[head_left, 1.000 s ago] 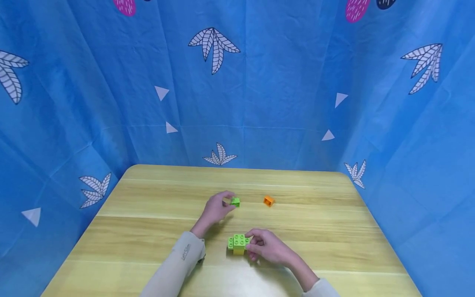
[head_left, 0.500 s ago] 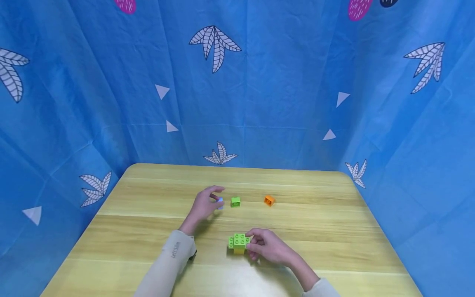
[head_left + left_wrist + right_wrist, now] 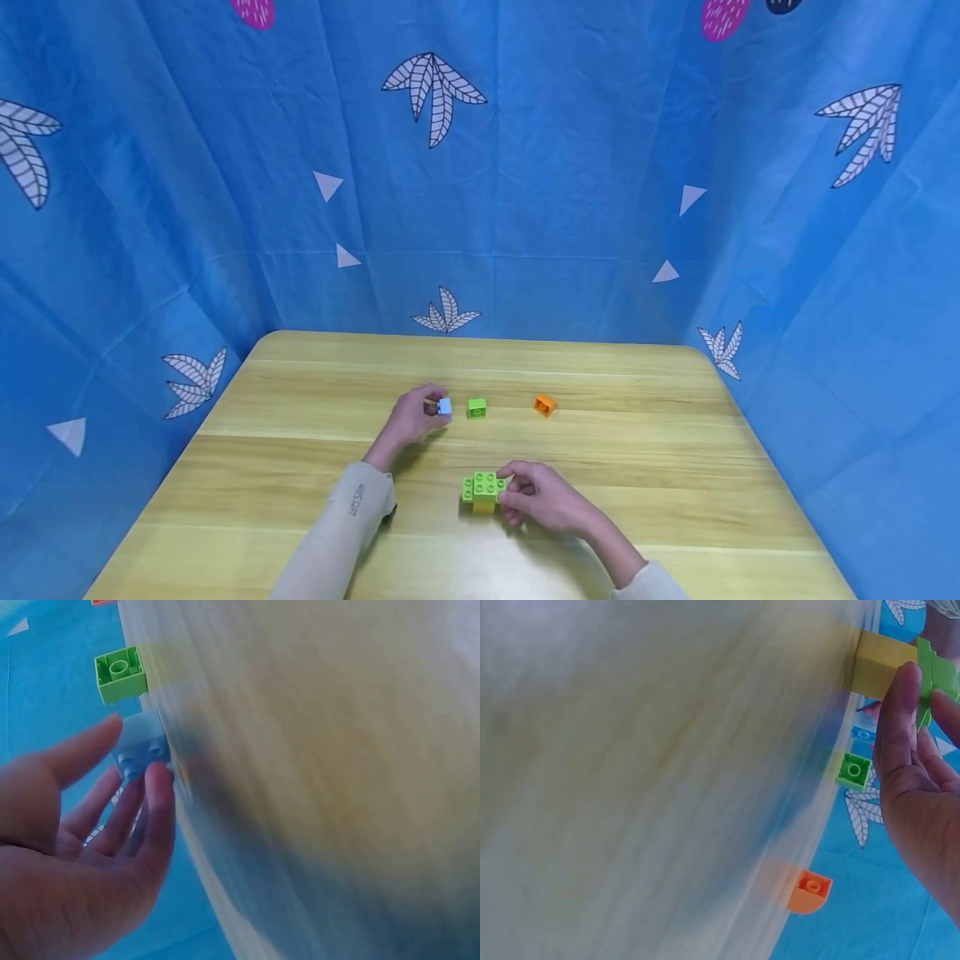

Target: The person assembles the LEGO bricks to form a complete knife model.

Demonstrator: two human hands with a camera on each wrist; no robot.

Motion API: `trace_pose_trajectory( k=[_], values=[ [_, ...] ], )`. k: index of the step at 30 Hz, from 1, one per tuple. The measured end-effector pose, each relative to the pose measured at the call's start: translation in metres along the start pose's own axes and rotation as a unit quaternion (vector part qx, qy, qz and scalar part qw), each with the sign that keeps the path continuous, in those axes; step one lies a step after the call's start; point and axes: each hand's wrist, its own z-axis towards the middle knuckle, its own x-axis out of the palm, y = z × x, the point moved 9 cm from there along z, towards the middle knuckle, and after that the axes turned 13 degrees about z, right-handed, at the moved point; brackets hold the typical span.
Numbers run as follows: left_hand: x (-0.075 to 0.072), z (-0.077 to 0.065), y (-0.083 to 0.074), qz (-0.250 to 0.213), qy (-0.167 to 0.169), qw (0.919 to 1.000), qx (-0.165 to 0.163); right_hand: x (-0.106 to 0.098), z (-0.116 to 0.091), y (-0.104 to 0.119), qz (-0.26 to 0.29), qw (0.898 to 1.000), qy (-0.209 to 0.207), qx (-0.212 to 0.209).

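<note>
My left hand (image 3: 409, 418) pinches a small blue toy brick (image 3: 446, 407) between thumb and fingers. In the left wrist view the blue brick (image 3: 142, 735) lies on its side, studs towards the palm. Nearer me stands a built stack of toy bricks (image 3: 484, 485), yellow below and light green on top, with green studs out to both sides. My right hand (image 3: 543, 500) grips the green upper part at its right end, as the right wrist view also shows above the yellow block (image 3: 877, 664). Fingertips hide part of that green end.
A loose green brick (image 3: 477, 408) lies just right of the left hand, its hollow underside facing me. Farther right is an orange brick (image 3: 545, 405) with a rounded side. A blue patterned curtain (image 3: 495, 167) hangs around the wooden table (image 3: 637, 467).
My left hand let go of the green brick, moved left to the blue brick and closed its fingers on it. The right hand and the brick stack have stayed in place.
</note>
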Motion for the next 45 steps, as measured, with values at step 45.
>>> trace_pose_trajectory(
  k=[45],
  values=[
    [-0.005, -0.054, -0.023, -0.078, 0.007, 0.9931, 0.088, -0.001, 0.001, -0.003, 0.0, 1.0, 0.005, -0.001]
  ],
)
